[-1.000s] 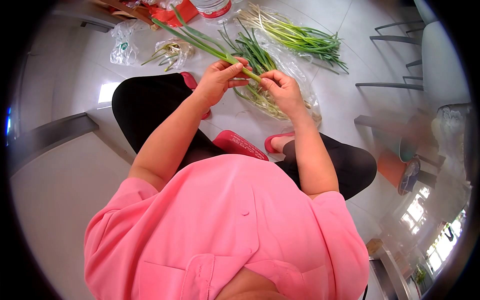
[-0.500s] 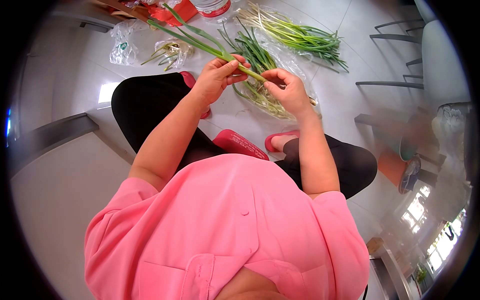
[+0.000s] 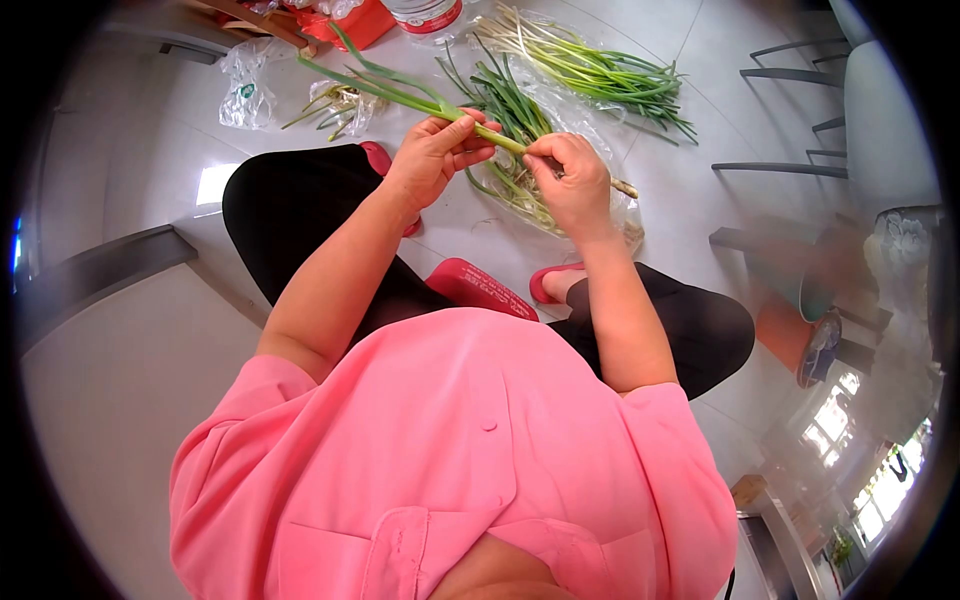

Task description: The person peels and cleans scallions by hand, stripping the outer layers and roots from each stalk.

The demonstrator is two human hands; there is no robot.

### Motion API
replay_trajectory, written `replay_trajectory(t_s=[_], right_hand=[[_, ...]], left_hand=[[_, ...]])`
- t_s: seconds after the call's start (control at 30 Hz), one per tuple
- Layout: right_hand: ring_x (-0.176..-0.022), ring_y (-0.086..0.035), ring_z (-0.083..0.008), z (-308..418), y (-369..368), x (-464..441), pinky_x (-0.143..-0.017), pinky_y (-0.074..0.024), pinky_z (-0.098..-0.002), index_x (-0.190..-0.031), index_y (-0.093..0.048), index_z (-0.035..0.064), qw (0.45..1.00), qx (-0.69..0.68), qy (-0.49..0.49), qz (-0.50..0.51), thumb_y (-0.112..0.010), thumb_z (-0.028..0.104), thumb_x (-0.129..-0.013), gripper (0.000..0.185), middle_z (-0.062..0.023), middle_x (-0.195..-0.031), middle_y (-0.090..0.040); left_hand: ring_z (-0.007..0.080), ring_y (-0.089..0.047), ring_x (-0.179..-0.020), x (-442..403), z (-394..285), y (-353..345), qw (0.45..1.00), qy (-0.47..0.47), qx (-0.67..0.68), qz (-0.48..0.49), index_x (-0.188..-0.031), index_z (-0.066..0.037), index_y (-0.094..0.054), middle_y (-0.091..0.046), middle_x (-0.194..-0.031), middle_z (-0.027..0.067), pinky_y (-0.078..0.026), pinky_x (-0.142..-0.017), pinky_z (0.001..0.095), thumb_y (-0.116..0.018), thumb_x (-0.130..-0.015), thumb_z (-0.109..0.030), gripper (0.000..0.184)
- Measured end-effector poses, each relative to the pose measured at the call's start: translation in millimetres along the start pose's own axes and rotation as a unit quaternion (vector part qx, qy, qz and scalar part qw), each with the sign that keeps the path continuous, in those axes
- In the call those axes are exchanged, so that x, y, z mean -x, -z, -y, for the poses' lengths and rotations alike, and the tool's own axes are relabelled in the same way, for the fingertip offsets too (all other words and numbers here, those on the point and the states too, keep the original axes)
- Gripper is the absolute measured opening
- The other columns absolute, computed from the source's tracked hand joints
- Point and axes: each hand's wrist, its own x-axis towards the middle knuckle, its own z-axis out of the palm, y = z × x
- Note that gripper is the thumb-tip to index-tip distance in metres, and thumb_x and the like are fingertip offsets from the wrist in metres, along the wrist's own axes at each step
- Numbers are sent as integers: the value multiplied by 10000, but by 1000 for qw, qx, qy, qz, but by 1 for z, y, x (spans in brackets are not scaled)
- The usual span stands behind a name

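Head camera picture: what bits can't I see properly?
In the head view:
Long green onion stalk: part is hidden by the right hand.
Clear plastic container with a red band: partly cut off by the upper edge.
White lettering on the flat red object: too small to read.
Brownish shape above the orange tapered container: too blurred to name.

Compared with one second ago, the green onion (image 3: 508, 144) lies at a flatter angle: the tips of its leaves (image 3: 405, 97) sit lower in view. The root end (image 3: 624, 188), previously hidden, now projects past the right hand (image 3: 577, 195). The right hand's fingertips have shifted slightly up and outward. The left hand (image 3: 428, 160) has shifted slightly outward, widening the gap between hands.
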Motion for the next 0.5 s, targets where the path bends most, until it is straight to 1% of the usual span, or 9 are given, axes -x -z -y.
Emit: replay_trajectory(t_s=[0.13,0.23,0.3,0.43,0.5], right_hand=[[-704,-532,-254,3,0,0,-607,-432,-350,-716,-565,73,1000,6,-13,12,-652,60,-658,106,-55,-713,-569],[-724,-531,-258,1,-1,0,-616,-431,-355,-742,-550,70,1000,14,-5,16,-640,51,-665,120,-57,-715,-557],[-732,-530,-268,0,-1,0,-620,-431,-363,-762,-543,71,999,22,20,19,-629,45,-674,125,-65,-745,-551],[-734,-533,-262,-4,-5,4,-617,-433,-358,-792,-544,60,1000,6,7,30,-618,46,-696,121,-72,-772,-548],[-728,-537,-247,-3,-6,5,-614,-436,-345,-805,-551,42,992,-93,-84,31,-611,55,-720,105,-75,-793,-551]], left_hand=[[191,-607,-874,-1,2,2,1000,2,7,-3,-1002,-17,-542,-603,-992,147,-523,-761,287,-516,-881,-158,188],[192,-608,-875,-1,2,1,1000,1,8,-7,-997,-20,-543,-606,-985,143,-523,-759,289,-527,-876,-165,190],[187,-612,-858,-1,1,0,1000,4,4,-15,-989,-23,-546,-611,-971,138,-526,-749,287,-538,-871,-174,192],[179,-615,-838,1,-1,-2,1000,5,-3,-25,-978,-20,-549,-616,-954,131,-528,-737,284,-547,-867,-186,200],[173,-615,-815,2,-1,-3,1000,-3,5,-20,-971,-13,-548,-617,-946,127,-530,-729,280,-553,-864,-195,212]])
